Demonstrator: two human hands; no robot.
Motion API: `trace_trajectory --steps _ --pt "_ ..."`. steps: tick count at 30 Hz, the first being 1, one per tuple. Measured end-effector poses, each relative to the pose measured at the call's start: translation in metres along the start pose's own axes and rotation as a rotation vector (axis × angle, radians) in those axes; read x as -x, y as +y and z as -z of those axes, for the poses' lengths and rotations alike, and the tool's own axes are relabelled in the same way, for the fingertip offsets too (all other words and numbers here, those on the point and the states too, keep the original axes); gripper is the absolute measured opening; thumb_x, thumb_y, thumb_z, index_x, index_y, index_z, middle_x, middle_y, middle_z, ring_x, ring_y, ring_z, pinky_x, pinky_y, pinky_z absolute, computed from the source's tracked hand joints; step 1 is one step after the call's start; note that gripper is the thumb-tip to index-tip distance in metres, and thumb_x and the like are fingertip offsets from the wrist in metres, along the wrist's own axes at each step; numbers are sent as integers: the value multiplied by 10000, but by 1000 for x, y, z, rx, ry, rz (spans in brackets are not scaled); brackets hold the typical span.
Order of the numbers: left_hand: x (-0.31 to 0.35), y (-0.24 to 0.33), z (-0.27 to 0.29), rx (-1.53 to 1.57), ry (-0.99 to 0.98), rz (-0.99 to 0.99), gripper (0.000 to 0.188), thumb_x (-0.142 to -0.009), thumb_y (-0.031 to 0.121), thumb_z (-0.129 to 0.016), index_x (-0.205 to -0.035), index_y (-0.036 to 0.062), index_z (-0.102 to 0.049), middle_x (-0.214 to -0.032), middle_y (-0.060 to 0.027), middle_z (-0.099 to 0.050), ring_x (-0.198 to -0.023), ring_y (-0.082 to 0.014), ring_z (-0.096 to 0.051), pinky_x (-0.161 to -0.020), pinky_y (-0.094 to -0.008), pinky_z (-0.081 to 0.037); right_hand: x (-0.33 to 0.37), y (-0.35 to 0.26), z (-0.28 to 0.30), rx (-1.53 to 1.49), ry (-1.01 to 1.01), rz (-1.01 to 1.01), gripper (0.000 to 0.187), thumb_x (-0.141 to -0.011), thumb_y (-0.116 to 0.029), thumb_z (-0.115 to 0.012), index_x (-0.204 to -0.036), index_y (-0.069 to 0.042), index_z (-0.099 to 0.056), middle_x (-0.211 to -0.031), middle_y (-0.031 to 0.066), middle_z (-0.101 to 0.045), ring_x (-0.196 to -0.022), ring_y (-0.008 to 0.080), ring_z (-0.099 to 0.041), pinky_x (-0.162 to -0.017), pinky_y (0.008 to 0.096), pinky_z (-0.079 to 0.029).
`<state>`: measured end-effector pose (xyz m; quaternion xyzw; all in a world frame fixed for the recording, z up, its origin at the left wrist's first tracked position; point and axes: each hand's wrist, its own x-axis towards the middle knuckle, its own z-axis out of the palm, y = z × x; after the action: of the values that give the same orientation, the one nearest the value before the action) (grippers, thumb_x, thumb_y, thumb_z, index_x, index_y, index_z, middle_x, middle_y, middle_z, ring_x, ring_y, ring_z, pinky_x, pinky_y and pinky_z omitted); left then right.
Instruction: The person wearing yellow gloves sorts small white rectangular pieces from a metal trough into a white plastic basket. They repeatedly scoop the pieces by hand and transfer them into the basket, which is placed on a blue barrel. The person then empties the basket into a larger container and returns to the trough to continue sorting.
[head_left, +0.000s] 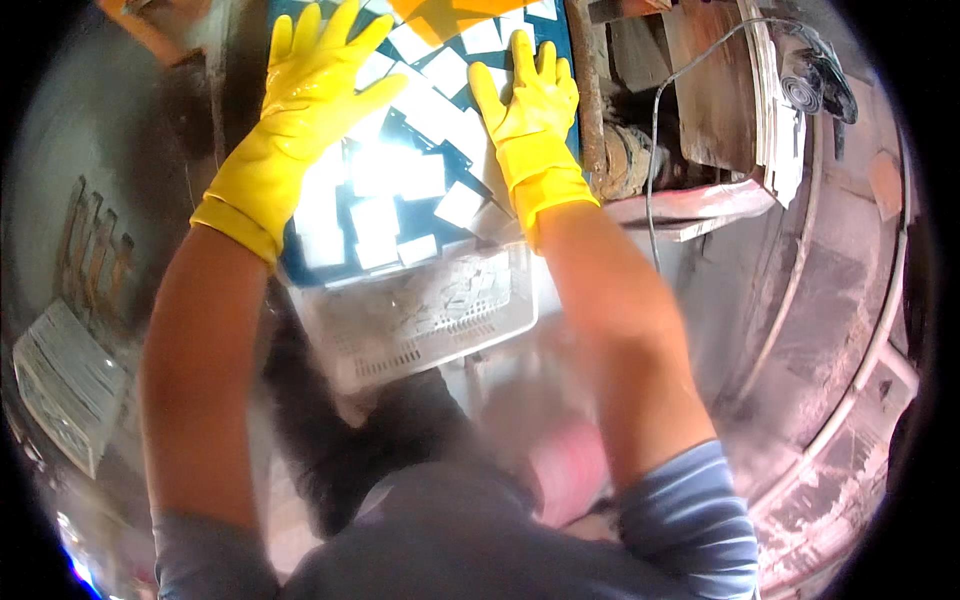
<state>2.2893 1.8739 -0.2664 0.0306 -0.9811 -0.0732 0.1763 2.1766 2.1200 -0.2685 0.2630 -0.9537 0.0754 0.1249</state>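
Many white pieces (423,112) lie between the splayed left hand (316,92) and splayed right hand (530,108).

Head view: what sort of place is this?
Probably a workshop or factory, judging by a blue, belt-like surface scattered with white pieces, a pale slotted basket at its near end, and a rusty-looking bar alongside.

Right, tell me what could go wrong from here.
White pieces near the front edge of the blue surface might slip toward the white basket below. The right hand, close to the rusty rail, could scrape it. Several pieces are washed out by light, so their edges might be misjudged.
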Motion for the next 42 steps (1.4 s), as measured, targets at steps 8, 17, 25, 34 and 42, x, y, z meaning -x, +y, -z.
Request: trace_trajectory --steps 8,17,25,34,42 --pt "59 71 17 -131 -65 142 696 -958 640 -573 -1526 243 -515 -1618 -176 -408 -1484 -455 -339 -1233 -615 -98 39 5 13 -46 59 146 691 -944 -647 -511 -1505 -245 -527 -1546 222 -473 -1413 478 -409 -1192 592 -235" --pt "187 178 46 133 38 169 827 -838 461 -743 -1545 141 -457 -1578 -272 -384 -1403 -556 -359 -1170 -704 -189 206 -9 76 -231 -27 164 738 -892 -455 -682 -1517 -117 -482 -1509 306 -454 -1389 556 -376 -1132 700 -249" --pt "373 230 48 379 -706 338 876 -862 482 -734 -1567 94 -388 -1614 -269 -320 -1474 -458 -327 -1225 -522 -251 413 50 61 -390 -805 112 767 -954 -526 -620 -1568 -117 -411 -1555 308 -414 -1419 470 -422 -1204 467 -334" --pt "274 131 97 241 -123 214 729 -884 316 -754 -1503 43 -484 -1571 -266 -410 -1446 -468 -384 -1216 -534 -285 455 106 76 -393 -549 -152 653 -928 -348 -700 -1481 -59 -508 -1433 243 -573 -1352 419 -522 -1161 468 -398" --pt "88 63 54 69 -7 221 662 -966 391 -661 -1515 70 -477 -1583 -216 -429 -1481 -404 -363 -1252 -509 -210 181 12 90 -557 59 26 542 -905 -226 -754 -1386 -20 -610 -1437 278 -563 -1372 475 -488 -1168 510 -371"
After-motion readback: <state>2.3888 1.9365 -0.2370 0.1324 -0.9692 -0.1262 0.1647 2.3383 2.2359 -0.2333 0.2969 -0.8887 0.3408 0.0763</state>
